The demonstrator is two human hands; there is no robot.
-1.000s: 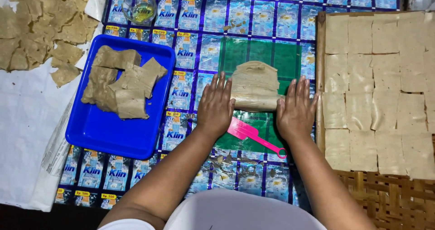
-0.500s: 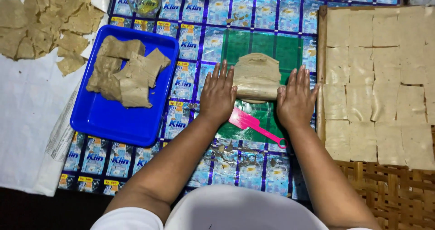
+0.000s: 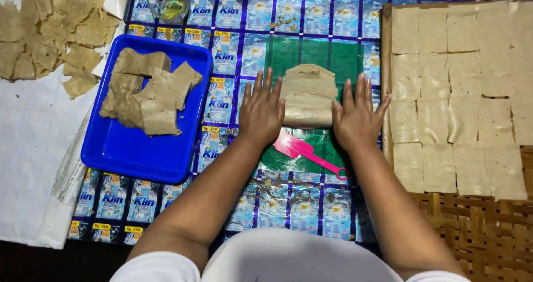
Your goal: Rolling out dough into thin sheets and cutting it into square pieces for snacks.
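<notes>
Your L hand (image 3: 262, 111): flat, fingers spread, palm down, gripping nothing, pressed vs. left end of dough roll (image 3: 308, 96). Your R hand (image 3: 357, 113): same, flat and open at roll's right end. Roll: tan, betw. both hands, on green plastic sheet (image 3: 313, 54). Pink spatula (image 3: 308, 153): just below roll, near your wrists. Blue tray (image 3: 125, 148) w/ dough chunks (image 3: 147, 90): left. Cut dough squares (image 3: 461, 93): right, on woven mat (image 3: 477, 232). Glass bowl (image 3: 169, 3): top left.

White short sleeves at both shoulders, white garment over lap, forearms bare, no rings or watch visible
</notes>
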